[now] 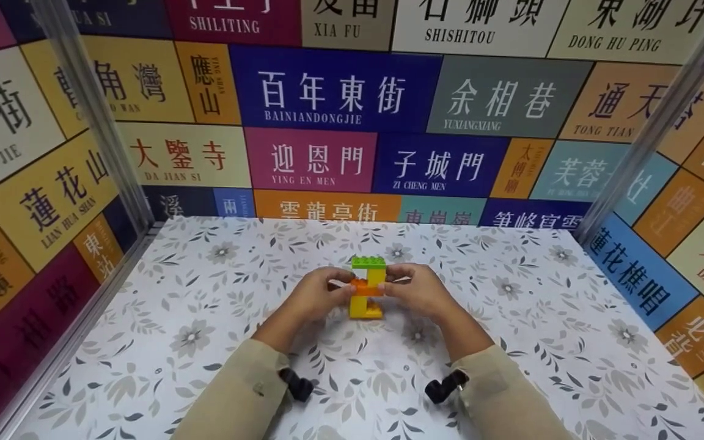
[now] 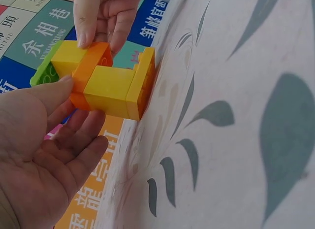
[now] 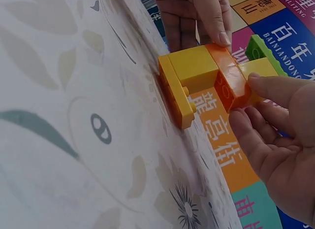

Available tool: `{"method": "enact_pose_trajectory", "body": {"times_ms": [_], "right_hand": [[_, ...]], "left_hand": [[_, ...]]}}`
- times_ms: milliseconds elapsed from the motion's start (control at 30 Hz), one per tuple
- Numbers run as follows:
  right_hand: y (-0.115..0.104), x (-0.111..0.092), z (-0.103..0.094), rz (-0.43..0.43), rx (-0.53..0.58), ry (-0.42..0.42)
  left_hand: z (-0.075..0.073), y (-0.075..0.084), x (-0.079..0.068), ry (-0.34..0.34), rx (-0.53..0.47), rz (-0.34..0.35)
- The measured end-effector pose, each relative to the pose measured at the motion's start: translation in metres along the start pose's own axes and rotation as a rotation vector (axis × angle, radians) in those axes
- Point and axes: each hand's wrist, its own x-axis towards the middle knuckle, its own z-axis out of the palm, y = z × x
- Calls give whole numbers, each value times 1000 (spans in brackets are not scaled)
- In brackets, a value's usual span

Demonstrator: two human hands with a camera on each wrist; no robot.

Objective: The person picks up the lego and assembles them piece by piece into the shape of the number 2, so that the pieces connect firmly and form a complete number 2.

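Note:
A small tower of toy building bricks [image 1: 358, 305] stands upright on the table in the head view. From bottom to top it has a thin yellow-orange plate [image 3: 173, 93], a yellow brick [image 2: 109, 86], an orange brick [image 3: 231, 76], another yellow brick [image 2: 68, 56] and a green plate [image 1: 368, 263]. My left hand [image 1: 318, 294] pinches the tower at the orange brick from the left, thumb nearest me. From the right, my right hand [image 1: 422, 288] grips it around the orange and upper yellow bricks. The fingertips behind the tower are partly hidden.
A white cloth with grey leaves and flowers covers the table [image 1: 217, 373]. Colourful sign-printed panels [image 1: 333, 91] close off the back and both sides, with clear corner posts [image 1: 98, 122]. Black wrist mounts [image 1: 296, 385] sit at both sleeve cuffs.

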Motion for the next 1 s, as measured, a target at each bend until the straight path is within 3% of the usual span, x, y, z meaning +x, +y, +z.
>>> {"method": "enact_pose_trajectory", "body": {"times_ms": [367,600,700,867,1000], "right_hand": [[1,3,-6,56,164,-15],[7,7,-5,53,313,-82],[9,8,-4,53,334,-114],[12,9,-2,82,344,-143],[14,9,-1,121,388,-148]], "left_hand": [[2,1,1,25,-135,-70],[2,4,2,-43,-240,-130],[2,2,2,-67,-277,-116],[4,0,3,-79,-225,-93],[7,-1,3,-100,-276,-126]]}}
